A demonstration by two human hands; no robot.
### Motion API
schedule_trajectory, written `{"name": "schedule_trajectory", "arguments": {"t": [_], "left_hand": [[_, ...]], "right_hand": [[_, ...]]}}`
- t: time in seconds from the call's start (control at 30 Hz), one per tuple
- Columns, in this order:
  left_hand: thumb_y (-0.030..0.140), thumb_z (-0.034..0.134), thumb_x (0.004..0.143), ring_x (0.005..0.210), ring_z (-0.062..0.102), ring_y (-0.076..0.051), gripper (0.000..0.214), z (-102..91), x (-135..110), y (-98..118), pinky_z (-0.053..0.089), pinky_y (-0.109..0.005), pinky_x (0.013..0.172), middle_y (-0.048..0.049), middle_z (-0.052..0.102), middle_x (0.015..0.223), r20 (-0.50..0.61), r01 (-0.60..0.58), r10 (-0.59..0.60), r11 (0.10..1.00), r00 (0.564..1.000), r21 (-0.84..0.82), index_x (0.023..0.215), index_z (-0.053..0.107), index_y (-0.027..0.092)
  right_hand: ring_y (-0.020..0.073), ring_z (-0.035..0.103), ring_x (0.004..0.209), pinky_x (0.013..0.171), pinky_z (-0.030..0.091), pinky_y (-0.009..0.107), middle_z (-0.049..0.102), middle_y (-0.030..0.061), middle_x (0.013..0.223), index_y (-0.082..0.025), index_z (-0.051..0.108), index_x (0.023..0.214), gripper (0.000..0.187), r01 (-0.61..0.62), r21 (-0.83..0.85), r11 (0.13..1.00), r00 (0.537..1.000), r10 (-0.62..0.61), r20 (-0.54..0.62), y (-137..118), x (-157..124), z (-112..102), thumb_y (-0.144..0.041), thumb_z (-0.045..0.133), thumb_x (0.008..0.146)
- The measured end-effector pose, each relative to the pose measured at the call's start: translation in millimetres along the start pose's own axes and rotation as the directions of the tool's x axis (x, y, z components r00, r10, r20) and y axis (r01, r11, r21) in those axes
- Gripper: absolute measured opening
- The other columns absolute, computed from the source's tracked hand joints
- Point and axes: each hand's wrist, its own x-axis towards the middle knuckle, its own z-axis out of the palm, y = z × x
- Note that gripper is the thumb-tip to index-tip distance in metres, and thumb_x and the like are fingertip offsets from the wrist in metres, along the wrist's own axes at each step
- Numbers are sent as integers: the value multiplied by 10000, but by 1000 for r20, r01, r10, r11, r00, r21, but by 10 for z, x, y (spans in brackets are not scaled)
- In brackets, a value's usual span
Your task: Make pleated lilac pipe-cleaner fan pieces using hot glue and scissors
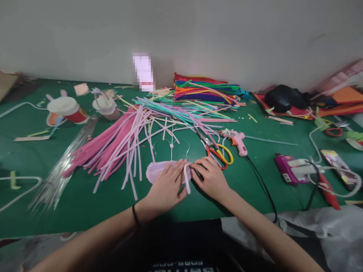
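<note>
A lilac panel of pipe cleaner rows (pixel 154 172) lies on the green table, attached to a thin wire frame (pixel 171 151) with curved loops. My left hand (pixel 168 181) rests flat over the panel's right part, fingers stretched out and hiding some of it. From the panel's right end a loose lilac pipe cleaner (pixel 187 179) bends down toward me between my hands. Fingertips of my right hand (pixel 211 177) are closed on the pipe cleaner near its bend. Scissors (pixel 222 155) with red and yellow handles lie just beyond my right hand.
Pink and lilac pipe cleaners (pixel 113 147) spread left of the frame, beside clear-wrapped strips (pixel 65 162). Colourful bundles (pixel 207 90) lie at the back. A pink glue gun (pixel 238 141) trails its cord rightward. Paper cups (pixel 69 109), a purple power bank (pixel 289 170) and a phone (pixel 338 166) flank the work.
</note>
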Motion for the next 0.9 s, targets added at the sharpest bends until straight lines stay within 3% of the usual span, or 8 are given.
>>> {"name": "schedule_trajectory", "arguments": {"t": [0.13,0.3,0.5,0.7,0.9], "left_hand": [[315,432,943,1448,320,-308,579,-5,1,1,247,-484,1188,-179,403,1533,-24,-18,19,1000,1000,14,1455,407,45],[355,427,949,1435,346,-302,593,-15,7,3,247,-482,1189,-180,440,1509,-5,-9,9,1000,1000,9,1454,408,43],[334,393,971,1423,365,-307,567,4,3,3,265,-481,1177,-184,451,1500,-30,-22,23,999,999,50,1455,411,39],[272,357,989,1418,374,-308,523,38,-8,8,266,-502,1176,-158,456,1503,-40,-34,36,998,999,50,1463,400,56],[260,453,970,1349,459,-326,498,-19,-25,-37,357,-513,1137,-218,524,1415,-155,-42,33,998,987,-51,1414,415,38]], "right_hand": [[255,544,972,896,499,424,663,120,1018,-124,680,1098,228,-31,14,999,999,31,12,-29,-12,28,-165,533,929],[226,587,950,891,498,395,656,83,970,-178,676,1024,142,-179,182,967,983,185,-17,49,49,7,-199,571,930],[208,586,897,866,478,382,647,50,884,-187,667,878,82,-185,178,967,970,150,189,185,236,-69,-227,610,920],[213,587,885,896,458,394,641,58,855,-164,657,831,107,-165,104,981,951,130,282,195,347,-68,-223,615,910],[206,622,865,833,486,373,670,63,858,-179,643,792,136,-361,225,905,899,273,343,165,383,-156,-186,569,906]]}}
